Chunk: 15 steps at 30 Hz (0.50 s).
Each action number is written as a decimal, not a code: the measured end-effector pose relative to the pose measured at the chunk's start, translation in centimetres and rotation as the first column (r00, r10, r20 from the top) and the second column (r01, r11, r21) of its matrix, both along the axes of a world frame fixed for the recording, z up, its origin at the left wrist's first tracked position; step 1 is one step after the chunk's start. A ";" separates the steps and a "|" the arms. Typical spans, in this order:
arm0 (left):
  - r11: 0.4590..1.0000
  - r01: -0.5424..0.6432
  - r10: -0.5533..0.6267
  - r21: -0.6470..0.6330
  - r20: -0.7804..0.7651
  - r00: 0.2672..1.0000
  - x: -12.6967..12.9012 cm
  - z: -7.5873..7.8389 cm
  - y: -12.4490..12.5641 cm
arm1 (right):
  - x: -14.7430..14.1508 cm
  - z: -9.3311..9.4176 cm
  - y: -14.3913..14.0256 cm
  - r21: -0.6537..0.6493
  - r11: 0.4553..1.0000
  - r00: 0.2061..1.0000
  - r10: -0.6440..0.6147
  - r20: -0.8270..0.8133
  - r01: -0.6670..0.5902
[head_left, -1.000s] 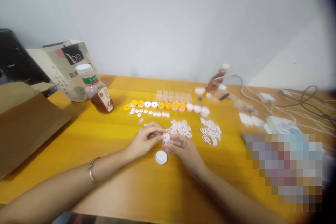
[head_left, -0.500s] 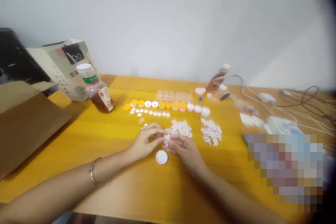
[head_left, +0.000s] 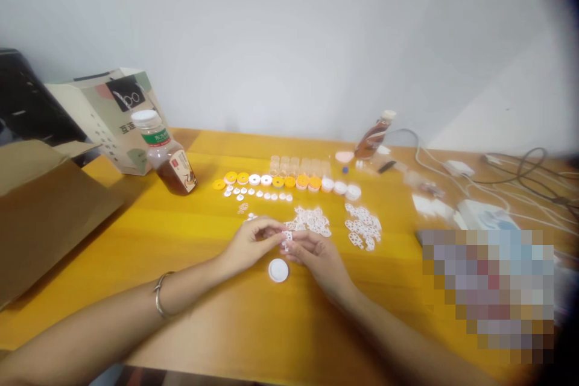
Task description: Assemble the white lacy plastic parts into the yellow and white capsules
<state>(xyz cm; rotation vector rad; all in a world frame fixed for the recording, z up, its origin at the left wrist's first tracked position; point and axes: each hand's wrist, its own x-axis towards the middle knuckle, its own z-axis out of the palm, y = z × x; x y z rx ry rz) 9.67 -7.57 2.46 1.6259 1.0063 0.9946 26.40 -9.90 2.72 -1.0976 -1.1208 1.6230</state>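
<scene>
Working remotely above the worktop [head_left: 217, 325], I grasp a small white openwork piece [head_left: 287, 240] between the fingers [head_left: 300, 251] of my left hand [head_left: 248, 245] and right hand [head_left: 322, 262]; a round white cap [head_left: 278, 270] lies at its six o'clock, a white heap [head_left: 313, 221] at two.

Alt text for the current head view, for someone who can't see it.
Left hand and right hand pinch a white openwork piece over a yellow-brown table, with a round white part close by. Beyond lie two piles of similar white pieces and a row of round yellow and white parts; a bottle of brown liquid stands at left.
</scene>
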 end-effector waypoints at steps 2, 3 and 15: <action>0.999 0.016 -0.016 -0.029 -0.001 1.000 0.0 0.0 0.1 | 0.0 0.1 0.0 0.004 1.000 1.000 0.010 0.010 -0.010; 0.999 0.021 -0.021 -0.034 -0.004 1.000 -0.1 0.1 0.2 | 0.0 0.1 0.0 0.008 1.000 1.000 0.015 0.014 -0.015; 1.000 0.018 -0.018 0.015 0.015 1.000 0.1 0.6 -0.1 | 0.2 0.1 0.5 0.137 0.991 0.994 -0.007 0.106 -0.008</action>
